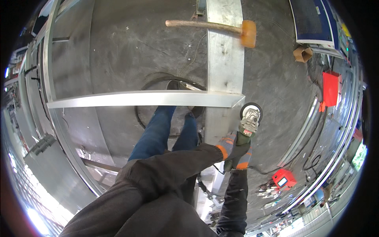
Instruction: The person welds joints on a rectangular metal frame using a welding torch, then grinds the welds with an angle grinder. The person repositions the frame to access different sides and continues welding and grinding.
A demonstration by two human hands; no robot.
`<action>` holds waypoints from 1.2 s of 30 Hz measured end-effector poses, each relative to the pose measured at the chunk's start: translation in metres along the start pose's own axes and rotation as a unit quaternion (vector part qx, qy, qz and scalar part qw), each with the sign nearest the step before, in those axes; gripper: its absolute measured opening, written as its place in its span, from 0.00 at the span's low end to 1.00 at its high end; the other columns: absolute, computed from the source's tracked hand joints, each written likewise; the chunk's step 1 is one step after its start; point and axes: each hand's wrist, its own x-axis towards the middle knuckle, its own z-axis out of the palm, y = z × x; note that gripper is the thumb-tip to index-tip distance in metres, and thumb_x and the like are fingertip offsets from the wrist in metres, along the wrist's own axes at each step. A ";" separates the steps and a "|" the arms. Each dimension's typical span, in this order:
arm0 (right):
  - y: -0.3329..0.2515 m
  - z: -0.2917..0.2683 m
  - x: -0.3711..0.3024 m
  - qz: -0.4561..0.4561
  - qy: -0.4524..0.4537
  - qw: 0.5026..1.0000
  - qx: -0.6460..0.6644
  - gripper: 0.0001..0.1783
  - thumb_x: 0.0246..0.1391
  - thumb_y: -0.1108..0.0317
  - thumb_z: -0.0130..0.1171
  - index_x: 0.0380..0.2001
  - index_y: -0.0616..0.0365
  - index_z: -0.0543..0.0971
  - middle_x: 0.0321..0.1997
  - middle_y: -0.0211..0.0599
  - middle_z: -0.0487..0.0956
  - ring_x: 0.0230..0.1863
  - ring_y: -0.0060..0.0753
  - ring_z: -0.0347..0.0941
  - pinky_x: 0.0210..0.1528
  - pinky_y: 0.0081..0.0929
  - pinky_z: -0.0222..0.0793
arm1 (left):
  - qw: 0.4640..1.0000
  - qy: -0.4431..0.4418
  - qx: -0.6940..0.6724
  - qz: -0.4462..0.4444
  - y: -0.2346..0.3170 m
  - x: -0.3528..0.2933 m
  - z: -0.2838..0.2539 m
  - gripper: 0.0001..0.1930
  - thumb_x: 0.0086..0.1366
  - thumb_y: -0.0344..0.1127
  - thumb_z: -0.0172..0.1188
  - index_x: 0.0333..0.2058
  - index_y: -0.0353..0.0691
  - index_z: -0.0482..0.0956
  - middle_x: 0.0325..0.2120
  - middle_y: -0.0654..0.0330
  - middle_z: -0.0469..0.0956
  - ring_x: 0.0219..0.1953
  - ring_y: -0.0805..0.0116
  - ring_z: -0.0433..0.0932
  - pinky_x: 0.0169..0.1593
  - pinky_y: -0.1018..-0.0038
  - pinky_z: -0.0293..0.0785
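An angle grinder [250,121], with a silver gear head and a round disc, lies in my two gloved hands right of the middle. My left hand [227,144], in a grey glove with an orange cuff, is closed on the grinder's body from the left. Just behind it, my right hand [243,159] is wrapped round the rear of the body. The fingers of both hands are partly hidden. The disc stands close to the mitred corner of a bright metal frame [150,98]; whether they touch I cannot tell. A wide metal beam [225,71] lies under that corner.
A mallet [248,34] with a wooden handle rests across the beam. At the right are a cardboard box [303,54], a red panel [331,89], a red device [284,179] and metal rails [302,132]. A black cable [260,172] trails over the floor. My legs [154,134] stand inside the frame.
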 end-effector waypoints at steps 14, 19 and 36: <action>-0.020 -0.078 0.080 -0.277 -0.121 0.950 -0.084 0.30 0.57 0.56 0.63 0.60 0.58 0.73 0.51 0.43 0.82 0.50 0.40 0.79 0.52 0.36 0.74 | 0.976 0.092 -0.152 0.128 0.004 0.016 0.014 0.27 0.64 0.55 0.60 0.54 0.42 0.79 0.45 0.55 0.85 0.48 0.59 0.83 0.54 0.64 0.76; -0.056 -0.071 0.036 -0.306 -0.078 0.940 -0.132 0.36 0.52 0.52 0.65 0.62 0.57 0.71 0.51 0.42 0.82 0.51 0.42 0.80 0.53 0.38 0.74 | 0.955 0.090 -0.237 0.153 -0.013 0.033 0.024 0.27 0.64 0.50 0.62 0.57 0.42 0.76 0.46 0.55 0.84 0.50 0.61 0.82 0.56 0.65 0.76; -0.049 -0.070 0.032 -0.329 -0.076 0.933 -0.126 0.31 0.58 0.60 0.62 0.62 0.59 0.69 0.54 0.44 0.80 0.52 0.38 0.79 0.53 0.38 0.74 | 0.975 0.093 -0.171 0.106 0.005 0.008 0.008 0.24 0.65 0.47 0.63 0.54 0.39 0.78 0.47 0.55 0.84 0.49 0.65 0.81 0.54 0.67 0.76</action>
